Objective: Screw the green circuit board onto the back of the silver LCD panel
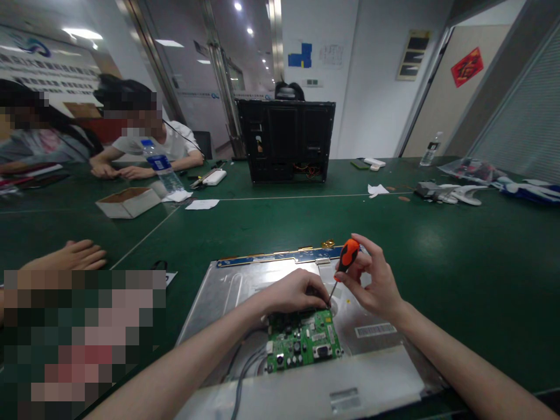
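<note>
my right hand [376, 283] grips one screwdriver [344, 263] by its orange handle, fingers curled around it near the top, so the thin shaft slants down and left to a point at the upper right corner of the board [303, 343]. the high pinch looks suited to twirling the handle while the tip stays put. my left hand [292, 290] lies curled, palm down, on the far edge of that board, fingertips right beside the tip; i judge it is steadying the board or the screw, though i cannot tell whether the fingers pinch anything.

the board is one green circuit board, lying flat on the metal back of one panel [227, 291], which lies face down on the green table [437, 245] so its rear is reachable. grey cables [243, 368] run from the board's left edge toward me. one blue strip [280, 256] lies along the panel's far edge.

further off i count one black monitor shell [286, 140] standing upright, one water bottle [161, 167] near the left, another bottle [431, 150] at the far right, and one open box [128, 201]. two people sit at the far left, and another person's hand [72, 255] rests flat on the table, well apart from mine.
</note>
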The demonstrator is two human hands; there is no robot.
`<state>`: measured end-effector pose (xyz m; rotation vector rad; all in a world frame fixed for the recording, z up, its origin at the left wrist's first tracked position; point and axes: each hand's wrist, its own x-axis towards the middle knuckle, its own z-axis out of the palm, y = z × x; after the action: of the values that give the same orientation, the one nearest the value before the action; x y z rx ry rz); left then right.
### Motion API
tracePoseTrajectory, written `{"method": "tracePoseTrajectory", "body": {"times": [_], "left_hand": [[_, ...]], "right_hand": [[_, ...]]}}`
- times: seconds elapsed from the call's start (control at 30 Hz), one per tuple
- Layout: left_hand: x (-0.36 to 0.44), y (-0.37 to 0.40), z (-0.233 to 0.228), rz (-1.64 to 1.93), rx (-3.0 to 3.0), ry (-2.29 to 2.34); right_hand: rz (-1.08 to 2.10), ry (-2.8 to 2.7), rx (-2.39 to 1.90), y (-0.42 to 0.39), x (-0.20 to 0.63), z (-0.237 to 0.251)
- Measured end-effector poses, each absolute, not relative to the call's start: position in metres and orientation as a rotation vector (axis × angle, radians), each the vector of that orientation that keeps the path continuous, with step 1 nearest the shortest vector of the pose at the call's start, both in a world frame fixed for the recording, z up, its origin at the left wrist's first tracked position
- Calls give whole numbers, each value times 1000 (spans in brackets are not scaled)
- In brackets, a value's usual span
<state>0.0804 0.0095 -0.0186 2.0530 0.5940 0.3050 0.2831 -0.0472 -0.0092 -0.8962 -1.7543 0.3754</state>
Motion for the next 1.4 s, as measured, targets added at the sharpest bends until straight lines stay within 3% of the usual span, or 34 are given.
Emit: {"method": "tracePoseTrajectory", "body": {"times": [1.4], "left_hand": [[80,11,-19,289,2060,593]], "right_hand": [[251,-1844,-795,-53,275,-5]]}}
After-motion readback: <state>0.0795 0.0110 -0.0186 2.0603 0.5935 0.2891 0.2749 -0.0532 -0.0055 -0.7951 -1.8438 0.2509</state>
